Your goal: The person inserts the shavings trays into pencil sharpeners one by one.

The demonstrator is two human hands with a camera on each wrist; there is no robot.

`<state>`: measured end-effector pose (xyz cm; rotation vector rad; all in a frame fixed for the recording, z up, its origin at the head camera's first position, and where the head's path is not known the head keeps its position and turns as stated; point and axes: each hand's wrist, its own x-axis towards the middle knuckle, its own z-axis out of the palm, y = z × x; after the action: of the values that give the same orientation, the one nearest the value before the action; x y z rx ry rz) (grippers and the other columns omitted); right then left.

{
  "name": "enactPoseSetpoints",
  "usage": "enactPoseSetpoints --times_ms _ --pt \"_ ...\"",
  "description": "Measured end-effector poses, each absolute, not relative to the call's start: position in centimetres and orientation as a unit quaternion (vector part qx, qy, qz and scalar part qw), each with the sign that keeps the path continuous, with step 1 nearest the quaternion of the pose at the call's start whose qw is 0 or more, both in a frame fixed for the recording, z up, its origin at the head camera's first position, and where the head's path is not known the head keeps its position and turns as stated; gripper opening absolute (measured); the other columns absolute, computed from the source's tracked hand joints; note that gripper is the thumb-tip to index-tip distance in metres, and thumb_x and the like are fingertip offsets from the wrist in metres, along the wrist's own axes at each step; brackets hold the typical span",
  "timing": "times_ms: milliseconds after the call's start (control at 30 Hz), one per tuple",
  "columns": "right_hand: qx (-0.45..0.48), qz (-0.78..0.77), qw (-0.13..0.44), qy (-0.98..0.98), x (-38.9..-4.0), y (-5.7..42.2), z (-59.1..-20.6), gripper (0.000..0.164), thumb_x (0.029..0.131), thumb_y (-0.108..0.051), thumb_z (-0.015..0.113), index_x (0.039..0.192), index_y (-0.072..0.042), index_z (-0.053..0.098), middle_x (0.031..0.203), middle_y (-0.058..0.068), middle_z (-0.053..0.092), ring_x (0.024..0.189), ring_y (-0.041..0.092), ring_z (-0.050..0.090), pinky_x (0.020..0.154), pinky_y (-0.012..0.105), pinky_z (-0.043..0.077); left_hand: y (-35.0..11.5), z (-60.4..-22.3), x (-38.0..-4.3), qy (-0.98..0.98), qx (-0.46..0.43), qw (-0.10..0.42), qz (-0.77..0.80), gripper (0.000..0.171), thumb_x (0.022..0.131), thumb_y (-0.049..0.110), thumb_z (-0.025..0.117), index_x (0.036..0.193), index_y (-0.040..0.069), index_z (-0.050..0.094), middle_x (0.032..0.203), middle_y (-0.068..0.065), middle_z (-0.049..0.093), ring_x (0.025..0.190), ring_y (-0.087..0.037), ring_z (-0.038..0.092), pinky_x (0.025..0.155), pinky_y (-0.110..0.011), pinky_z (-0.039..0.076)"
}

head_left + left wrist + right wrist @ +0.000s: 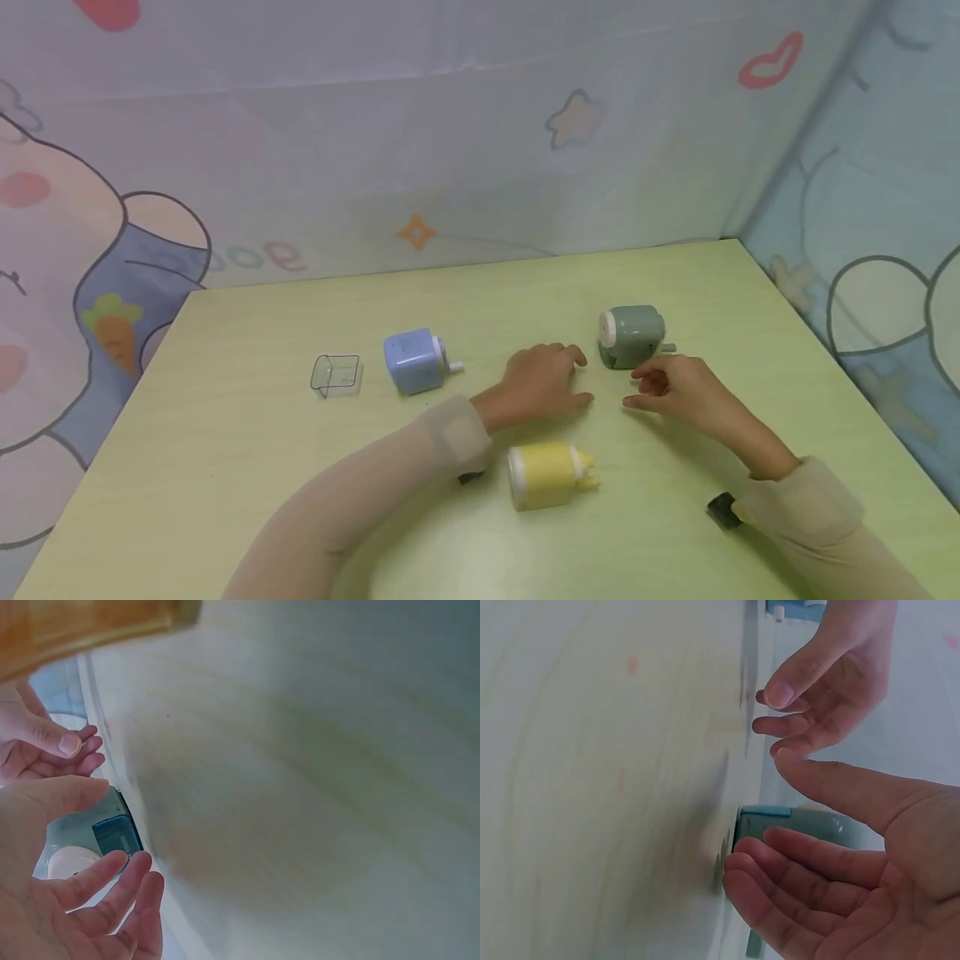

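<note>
Right hand (688,394), green sharpener (634,335) just beyond it

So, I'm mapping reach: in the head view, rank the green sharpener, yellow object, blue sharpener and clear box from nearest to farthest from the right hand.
From the right hand:
1. Green sharpener, just beyond it, slightly left.
2. Yellow object, left and nearer the camera.
3. Blue sharpener, past the left hand.
4. Clear box, farthest left.
</note>
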<state>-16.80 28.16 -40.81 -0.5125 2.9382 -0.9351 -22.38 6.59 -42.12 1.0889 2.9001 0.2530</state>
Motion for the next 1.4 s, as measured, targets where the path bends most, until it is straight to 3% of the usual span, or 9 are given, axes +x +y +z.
enactPoseSetpoints --times_ms 767,1400 --pt "-0.225 -0.322 0.017 0.919 -18.2 24.8 -40.9 0.033 0.076 -0.021 0.074 0.094 0.003 0.062 0.079 0.004 0.06 0.07 0.012 0.055 0.063 0.03 0.048 4.7 -42.0 -21.6 0.936 0.341 0.027 0.087 0.045 0.08 0.052 0.06 0.116 0.025 0.055 0.095 0.014 0.057 0.078 -0.002 0.05 0.05 -0.021 0.04" --pt "-0.255 -0.313 0.01 0.915 -20.0 22.5 -41.5 0.032 0.075 -0.02 0.075 0.095 0.001 0.063 0.079 0.004 0.061 0.07 0.013 0.055 0.063 0.03 0.048 1.8 -42.3 -21.2 0.935 0.327 0.042 0.126 0.044 0.081 0.048 0.061 0.116 0.022 0.055 0.097 0.01 0.06 0.083 -0.003 0.051 0.056 -0.022 0.041"
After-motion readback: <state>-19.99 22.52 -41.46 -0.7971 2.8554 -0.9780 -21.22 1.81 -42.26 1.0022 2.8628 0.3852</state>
